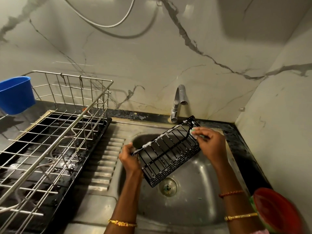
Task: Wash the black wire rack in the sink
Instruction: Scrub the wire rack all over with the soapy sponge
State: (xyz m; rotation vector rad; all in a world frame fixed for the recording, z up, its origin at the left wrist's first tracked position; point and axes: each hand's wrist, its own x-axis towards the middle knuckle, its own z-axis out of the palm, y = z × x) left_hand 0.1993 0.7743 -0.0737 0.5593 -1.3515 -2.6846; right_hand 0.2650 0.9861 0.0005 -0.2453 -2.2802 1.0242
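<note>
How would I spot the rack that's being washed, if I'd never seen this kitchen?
Find the steel sink below the tap. Over its basin, a left hand grips one end of a small black wire rack, and a right hand rubs the other end with a pale scrubber. Unlike the large silver dish rack on the counter, it is black, small, held tilted and streaked with white foam.

Left hand [129, 158], right hand [208, 143] gripping.

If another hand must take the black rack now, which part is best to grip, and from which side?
Probably the bare lower corner of the rack, from the near side. The left hand holds the left end, the right hand scrubs the far right end with a sponge, and the top rail is soapy.
</note>
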